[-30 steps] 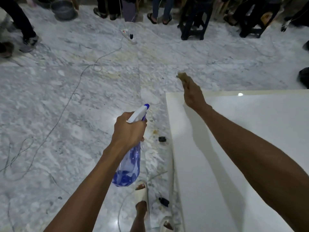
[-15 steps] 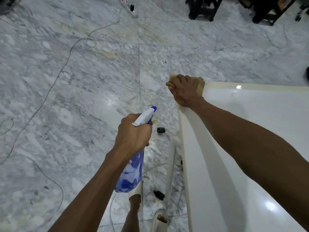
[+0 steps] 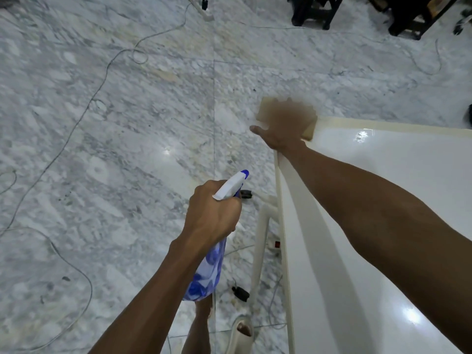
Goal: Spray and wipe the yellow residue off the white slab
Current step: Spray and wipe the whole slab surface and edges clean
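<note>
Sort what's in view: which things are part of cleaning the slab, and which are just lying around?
In use:
spray bottle in left hand
yellow cloth under right hand
white slab

Lying about:
cables
power strip
dark stools

Quick count: two hands, left hand [image 3: 213, 215] and right hand [image 3: 283, 126]. One spray bottle [image 3: 212, 264], one yellowish cloth [image 3: 265, 108] (blurry), one white slab [image 3: 383, 200]. Two feet down below, one sandal [image 3: 241, 330] clearly showing. At least two small black bits [image 3: 240, 293] on the floor [image 3: 102, 149], plus one power strip [image 3: 201, 8] up top.
</note>
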Tool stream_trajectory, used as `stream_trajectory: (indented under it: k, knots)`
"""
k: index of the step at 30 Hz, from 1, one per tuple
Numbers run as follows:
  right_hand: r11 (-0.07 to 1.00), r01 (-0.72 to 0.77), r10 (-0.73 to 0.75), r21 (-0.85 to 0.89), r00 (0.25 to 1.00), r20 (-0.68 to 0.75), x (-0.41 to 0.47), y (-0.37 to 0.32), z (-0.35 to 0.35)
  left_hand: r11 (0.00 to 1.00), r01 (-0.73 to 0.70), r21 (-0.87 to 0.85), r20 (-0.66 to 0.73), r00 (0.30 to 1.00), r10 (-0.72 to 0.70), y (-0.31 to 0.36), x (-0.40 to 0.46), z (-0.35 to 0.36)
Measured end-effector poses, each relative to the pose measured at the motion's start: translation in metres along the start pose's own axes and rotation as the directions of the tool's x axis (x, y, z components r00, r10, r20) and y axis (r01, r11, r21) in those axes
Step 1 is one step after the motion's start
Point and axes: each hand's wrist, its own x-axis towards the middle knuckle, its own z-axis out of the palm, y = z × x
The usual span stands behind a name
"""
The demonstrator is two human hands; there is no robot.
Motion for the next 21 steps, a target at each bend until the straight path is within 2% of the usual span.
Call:
stream_trajectory:
  k: [4,10,14,17,19,21]
  knots:
    - [0.998,-0.023,0.029,0.056,0.994,-0.103,-0.003,-0.003,-0.002,1.0,0.015,0.005,-0.009,1.0,-0.015,0.0,0.004,-0.001]
    - [0.978,0.169,-0.166,-0.122,0.986,0.03,-0.019,0.017,-0.008,1.0,0.015,0.009,0.0,1.0,-0.015,0.004,0.001,0.0]
    - [0.965,0.232,-0.234,-0.126,0.972,0.001,-0.033,0.022,-0.007,1.0,0.016,-0.024,0.017,1.0,-0.015,0.009,-0.003,0.002]
    - [0.994,0.065,-0.069,0.086,0.996,0.055,-0.027,0.002,-0.01,1.0,0.011,-0.018,0.021,1.0,-0.011,0.009,-0.002,0.004]
    - [0.971,-0.075,0.08,0.229,0.997,-0.014,-0.02,-0.013,-0.009,1.0,0.005,-0.019,0.017,1.0,-0.005,0.007,-0.002,0.004]
    - [0.961,-0.163,0.188,0.222,0.977,-0.096,-0.015,-0.017,-0.003,1.0,0.006,-0.003,0.017,1.0,-0.006,0.004,-0.003,0.004]
